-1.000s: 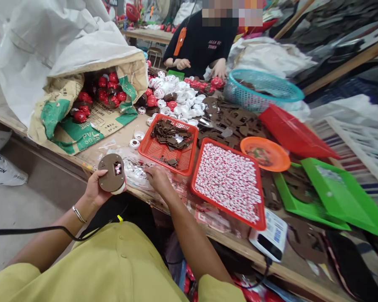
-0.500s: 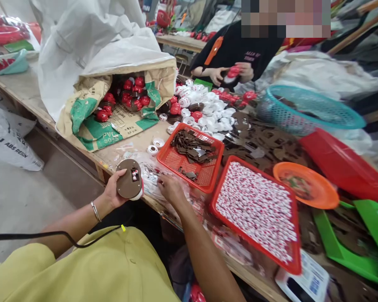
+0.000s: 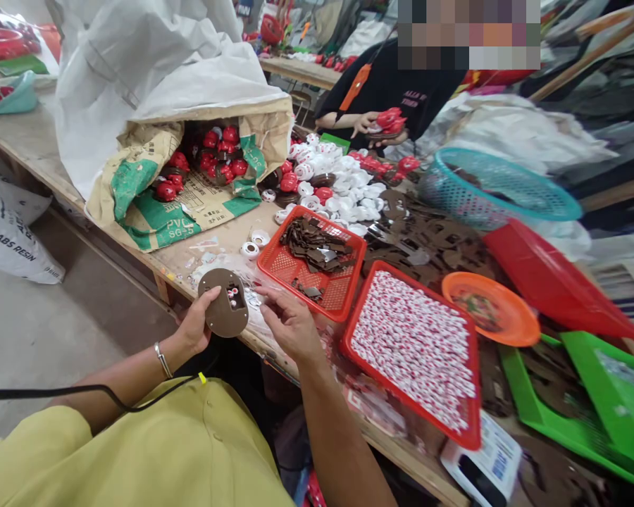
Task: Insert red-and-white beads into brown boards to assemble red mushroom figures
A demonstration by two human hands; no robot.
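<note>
Nearest you, well short of the perforated basket (image 3: 275,262) and off to its left, a black cord (image 3: 92,389) crosses in front of your left arm (image 3: 121,366); if it snags as you move, it could jerk your grip. Your left hand (image 3: 196,324) grasps the brown disc (image 3: 218,311) by its rim, just off the basket's near left corner. Small red-and-white pieces (image 3: 232,294) sit in the disc's open slot, so the likeliest mishap is tipping it and losing them, perhaps over the table edge. Your right hand (image 3: 294,329), on the near side of the basket, is loosely curled with thumb and forefinger parted; I can make out nothing between them. A bump from those fingertips could also unseat the pieces.

Right of the basket, the red tray (image 3: 412,403) is full of more such pieces, and your right arm (image 3: 327,415) lies near it: a sideways sweep could spill them. Just left of the basket, the white rings (image 3: 251,249) lie loose and could be knocked away. Beyond it, a heap of white shells (image 3: 343,190) could slide if pushed, spreading toward the co-worker's hands (image 3: 367,124), which hold a red-topped figure (image 3: 389,123).
</note>
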